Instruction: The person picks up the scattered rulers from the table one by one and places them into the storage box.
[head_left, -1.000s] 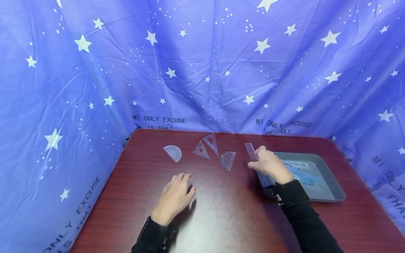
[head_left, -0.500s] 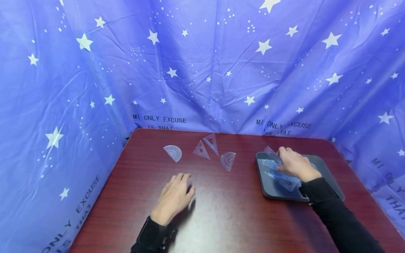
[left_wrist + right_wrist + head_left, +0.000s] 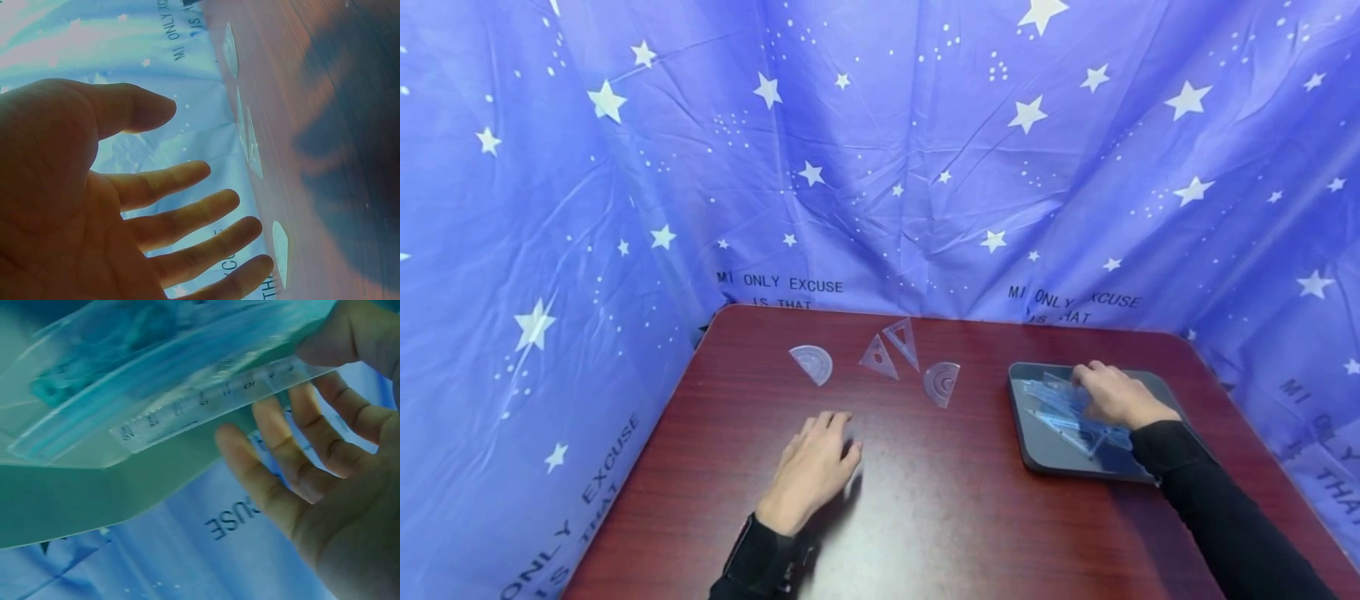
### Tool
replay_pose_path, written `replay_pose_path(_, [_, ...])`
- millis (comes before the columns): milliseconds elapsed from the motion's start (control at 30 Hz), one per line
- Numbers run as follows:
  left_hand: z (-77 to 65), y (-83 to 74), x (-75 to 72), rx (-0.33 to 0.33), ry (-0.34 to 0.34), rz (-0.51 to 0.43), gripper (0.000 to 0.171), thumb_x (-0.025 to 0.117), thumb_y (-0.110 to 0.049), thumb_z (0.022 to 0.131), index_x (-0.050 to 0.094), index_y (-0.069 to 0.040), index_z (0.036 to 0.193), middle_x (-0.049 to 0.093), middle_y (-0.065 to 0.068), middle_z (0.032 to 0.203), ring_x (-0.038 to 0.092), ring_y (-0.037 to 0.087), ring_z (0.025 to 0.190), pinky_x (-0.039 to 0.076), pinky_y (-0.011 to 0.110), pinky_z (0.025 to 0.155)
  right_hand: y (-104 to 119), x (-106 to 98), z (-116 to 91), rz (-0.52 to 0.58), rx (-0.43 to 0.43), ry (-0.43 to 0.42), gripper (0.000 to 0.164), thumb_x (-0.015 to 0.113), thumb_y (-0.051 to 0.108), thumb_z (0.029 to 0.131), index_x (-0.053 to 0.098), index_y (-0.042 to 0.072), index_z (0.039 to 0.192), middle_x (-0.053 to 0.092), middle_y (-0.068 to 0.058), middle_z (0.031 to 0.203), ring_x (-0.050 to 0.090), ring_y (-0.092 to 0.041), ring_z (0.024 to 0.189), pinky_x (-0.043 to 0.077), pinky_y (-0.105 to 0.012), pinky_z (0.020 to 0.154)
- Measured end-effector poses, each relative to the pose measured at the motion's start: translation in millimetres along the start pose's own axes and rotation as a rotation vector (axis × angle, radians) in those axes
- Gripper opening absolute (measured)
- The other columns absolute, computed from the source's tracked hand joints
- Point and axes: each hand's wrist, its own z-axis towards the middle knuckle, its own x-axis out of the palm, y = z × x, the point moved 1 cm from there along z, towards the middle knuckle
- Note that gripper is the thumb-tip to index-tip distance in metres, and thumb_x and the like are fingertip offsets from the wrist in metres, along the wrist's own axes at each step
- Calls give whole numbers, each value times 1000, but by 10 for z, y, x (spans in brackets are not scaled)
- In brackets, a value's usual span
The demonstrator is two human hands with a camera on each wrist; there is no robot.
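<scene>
Over the grey tray (image 3: 1032, 457), my right hand (image 3: 1122, 398) pinches a clear ruler (image 3: 187, 407) by one end between thumb and fingers. The right wrist view shows the ruler's markings and its free end, close beside blue-tinted plastic pieces in the tray. Those pieces include a blue set square (image 3: 1063, 433); others are partly hidden by the hand. My left hand (image 3: 808, 473) holds nothing; its fingers are spread and relaxed over the table, nearest to the clear protractors and set squares.
Toward the back of the dark red table (image 3: 925, 517) lie a left protractor (image 3: 812, 364), two clear set squares, one of them a triangle with a round hole (image 3: 872, 363), and a right protractor (image 3: 937, 385). A blue star-patterned curtain (image 3: 880, 167) encloses the table.
My right hand has carried the ruler rightward, from beside the tray's left edge to over the tray and down among the pieces. The left hand has stayed put.
</scene>
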Motion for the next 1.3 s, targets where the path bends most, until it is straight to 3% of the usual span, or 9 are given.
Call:
replay_pose_path(267, [-13, -7, 1, -6, 1, 4, 48, 69, -29, 101, 64, -7, 144, 66, 15, 143, 63, 34, 129, 53, 61, 106, -182, 163, 22, -27, -19, 19, 42, 88, -3, 77, 70, 0, 115, 68, -30, 118, 68, -49, 107, 60, -61, 84])
replay_pose_path(533, [-14, -13, 2, -7, -6, 13, 47, 69, -29, 101, 65, -7, 143, 67, 15, 141, 63, 34, 128, 54, 60, 105, -236, 234, 54, -25, -24, 3, 44, 88, -4, 73, 67, 1, 111, 68, -17, 105, 69, -37, 96, 60, -57, 82])
replay_pose_path(800, [-7, -17, -2, 4, -17, 14, 46, 69, -28, 101, 65, -6, 141, 67, 15, 140, 64, 34, 127, 54, 60, 104, -249, 229, 46, -1, -16, 5, 42, 86, -5, 75, 68, 1, 112, 67, -17, 105, 68, -34, 94, 60, -54, 80])
replay_pose_path(1133, [27, 9, 11, 17, 5, 24, 46, 67, -27, 102, 64, -5, 143, 66, 16, 142, 63, 35, 129, 55, 60, 104, -118, 113, 13, 20, -27, -55, 43, 87, -2, 75, 67, 0, 112, 65, -23, 111, 68, -40, 96, 61, -58, 80])
replay_pose_path(1300, [68, 52, 17, 26, 9, 33, 46, 68, -26, 102, 64, -3, 142, 66, 18, 141, 63, 37, 129, 54, 60, 105, 122, -49, -56, 55, -12, -82, 44, 86, 11, 83, 66, -2, 121, 66, -27, 119, 67, -45, 104, 59, -65, 85])
